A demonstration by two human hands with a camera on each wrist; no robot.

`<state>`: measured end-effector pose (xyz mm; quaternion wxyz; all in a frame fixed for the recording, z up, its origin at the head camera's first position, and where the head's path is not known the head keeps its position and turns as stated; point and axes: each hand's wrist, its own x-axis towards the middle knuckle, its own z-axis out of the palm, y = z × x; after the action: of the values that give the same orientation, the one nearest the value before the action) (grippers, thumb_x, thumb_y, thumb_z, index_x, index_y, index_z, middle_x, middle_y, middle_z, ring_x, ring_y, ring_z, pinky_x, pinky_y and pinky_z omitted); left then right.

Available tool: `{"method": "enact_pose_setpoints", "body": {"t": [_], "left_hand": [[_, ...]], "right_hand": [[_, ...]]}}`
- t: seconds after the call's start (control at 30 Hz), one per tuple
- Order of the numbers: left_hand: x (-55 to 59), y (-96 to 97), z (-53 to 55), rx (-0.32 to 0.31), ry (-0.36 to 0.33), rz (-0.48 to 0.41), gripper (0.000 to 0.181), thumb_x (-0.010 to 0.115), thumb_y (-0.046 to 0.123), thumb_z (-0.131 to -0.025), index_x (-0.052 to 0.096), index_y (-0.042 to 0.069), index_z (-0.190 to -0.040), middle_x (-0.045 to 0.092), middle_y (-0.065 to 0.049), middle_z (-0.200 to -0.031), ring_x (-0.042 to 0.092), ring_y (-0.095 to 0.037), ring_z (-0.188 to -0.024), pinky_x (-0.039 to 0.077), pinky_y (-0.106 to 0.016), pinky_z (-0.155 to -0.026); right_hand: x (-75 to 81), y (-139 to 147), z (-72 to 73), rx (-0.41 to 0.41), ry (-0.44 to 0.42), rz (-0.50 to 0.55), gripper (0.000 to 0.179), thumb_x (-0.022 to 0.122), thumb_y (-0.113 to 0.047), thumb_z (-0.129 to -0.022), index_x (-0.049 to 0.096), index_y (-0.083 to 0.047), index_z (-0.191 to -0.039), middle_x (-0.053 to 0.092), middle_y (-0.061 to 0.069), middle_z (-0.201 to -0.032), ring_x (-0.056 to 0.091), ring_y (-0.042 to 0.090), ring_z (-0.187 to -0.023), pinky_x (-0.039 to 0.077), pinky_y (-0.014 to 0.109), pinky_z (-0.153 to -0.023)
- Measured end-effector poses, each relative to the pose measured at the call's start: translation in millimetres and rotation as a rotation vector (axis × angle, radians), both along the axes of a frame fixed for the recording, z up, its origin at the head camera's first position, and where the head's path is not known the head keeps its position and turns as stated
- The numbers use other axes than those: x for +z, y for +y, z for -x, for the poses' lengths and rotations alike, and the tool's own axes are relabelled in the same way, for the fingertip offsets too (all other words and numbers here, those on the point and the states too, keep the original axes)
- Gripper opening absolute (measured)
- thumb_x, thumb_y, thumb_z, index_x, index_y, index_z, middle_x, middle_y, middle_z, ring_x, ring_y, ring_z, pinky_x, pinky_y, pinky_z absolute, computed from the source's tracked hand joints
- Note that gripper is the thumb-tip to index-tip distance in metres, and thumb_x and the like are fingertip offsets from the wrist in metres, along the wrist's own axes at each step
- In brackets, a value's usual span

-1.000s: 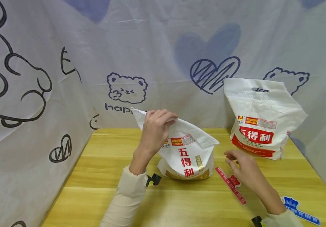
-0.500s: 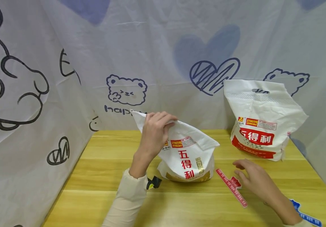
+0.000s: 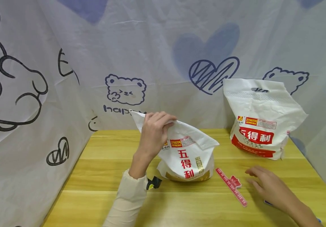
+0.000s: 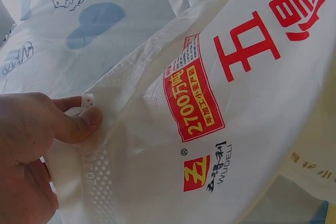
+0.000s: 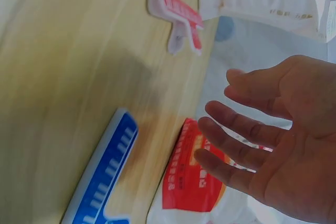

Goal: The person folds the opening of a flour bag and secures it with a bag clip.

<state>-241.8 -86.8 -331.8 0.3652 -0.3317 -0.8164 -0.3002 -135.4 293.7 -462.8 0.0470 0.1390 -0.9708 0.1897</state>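
Head view: near white bag [image 3: 189, 151], top edge pinched by L hand [image 3: 155, 132]

We see it sitting on the table [image 3: 103, 176] beside the red clip [image 3: 232, 186]; R hand [image 3: 272, 188] empty, fingers apart, nr the blue clip [image 5: 103, 169]. Prob. heavy below, top soft, a bit slippery, not fragile. We'd grip the flat top edge & support the base.

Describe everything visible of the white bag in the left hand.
The white bag looks like plastic, with red characters, a red-and-yellow label and a gold band near its base. It stands on the wooden table, bottom bulging, flattened top slanting down toward the head view's right. A dotted strip runs near the top edge, which the left hand pinches.
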Motion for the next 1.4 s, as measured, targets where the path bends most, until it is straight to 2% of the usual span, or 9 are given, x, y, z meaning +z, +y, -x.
{"method": "enact_pose_setpoints", "body": {"t": [0.2, 0.4, 0.53, 0.7, 0.83, 1.1, 1.4], "left_hand": [[-1.4, 0.0, -0.3, -0.011, 0.008, -0.013, 0.018, 0.075, -0.005, -0.088, 0.076, 0.01, -0.099, 0.074, -0.002, -0.096, 0.067, -0.02, -0.091, 0.045, -0.042, -0.095], [-2.7, 1.5, -0.7, -0.022, 0.012, -0.015, 0.017, 0.075, -0.004, -0.088, 0.076, 0.01, -0.099, 0.074, -0.002, -0.096, 0.067, -0.019, -0.091, 0.045, -0.042, -0.096], [-3.0, 0.9, -1.2, -0.015, 0.021, -0.025, 0.017, 0.076, -0.004, -0.087, 0.076, 0.009, -0.099, 0.074, -0.002, -0.096, 0.067, -0.019, -0.09, 0.044, -0.042, -0.096], [-2.6, 0.2, -0.6, -0.017, 0.026, -0.033, 0.016, 0.076, -0.003, -0.088, 0.077, 0.009, -0.099, 0.074, -0.002, -0.096, 0.066, -0.019, -0.09, 0.044, -0.042, -0.096], [-3.1, -0.3, -0.5, -0.024, 0.02, -0.036, 0.017, 0.076, -0.003, -0.088, 0.076, 0.009, -0.099, 0.074, -0.002, -0.095, 0.066, -0.019, -0.09, 0.044, -0.042, -0.096], [-4.5, -0.7, -0.5, -0.029, 0.02, -0.042, 0.017, 0.076, -0.004, -0.087, 0.076, 0.01, -0.098, 0.074, -0.002, -0.095, 0.067, -0.019, -0.09, 0.045, -0.042, -0.096], [-6.9, -1.3, -2.0, -0.02, -0.003, -0.046, 0.018, 0.076, -0.003, -0.087, 0.076, 0.009, -0.1, 0.074, -0.002, -0.096, 0.067, -0.019, -0.091, 0.045, -0.043, -0.098]], "right_hand": [[-4.8, 15, -5.0, 0.004, -0.048, -0.002, 0.025, 0.079, -0.009, -0.089, 0.072, -0.002, -0.112, 0.071, 0.007, -0.108, 0.069, 0.032, -0.1, 0.059, 0.053, -0.083], [-7.4, 32, -10.4, 0.001, -0.146, -0.022, 0.025, 0.079, -0.013, -0.089, 0.073, -0.003, -0.111, 0.071, 0.004, -0.107, 0.069, 0.029, -0.098, 0.059, 0.051, -0.082], [-9.2, 43, -12.6, 0.014, -0.184, -0.019, 0.025, 0.081, -0.017, -0.088, 0.073, -0.005, -0.109, 0.072, 0.004, -0.108, 0.069, 0.027, -0.096, 0.06, 0.046, -0.079], [-14.4, 56, -15.2, 0.017, -0.244, -0.043, 0.029, 0.082, -0.02, -0.087, 0.072, -0.004, -0.109, 0.072, 0.005, -0.107, 0.069, 0.03, -0.097, 0.059, 0.047, -0.08], [-18.3, 67, -18.3, -0.014, -0.322, -0.023, 0.035, 0.082, -0.023, -0.086, 0.072, -0.002, -0.112, 0.072, 0.005, -0.108, 0.068, 0.032, -0.099, 0.058, 0.052, -0.083], [-27.9, 79, -24.6, -0.128, -0.474, 0.003, 0.048, 0.087, -0.028, -0.08, 0.068, 0.001, -0.115, 0.07, 0.006, -0.108, 0.062, 0.023, -0.092, 0.057, 0.056, -0.086], [-32.8, 91, -26.3, -0.166, -0.534, -0.069, 0.051, 0.088, -0.025, -0.077, 0.068, 0.003, -0.115, 0.07, 0.01, -0.109, 0.064, 0.031, -0.098, 0.053, 0.061, -0.088]]}}
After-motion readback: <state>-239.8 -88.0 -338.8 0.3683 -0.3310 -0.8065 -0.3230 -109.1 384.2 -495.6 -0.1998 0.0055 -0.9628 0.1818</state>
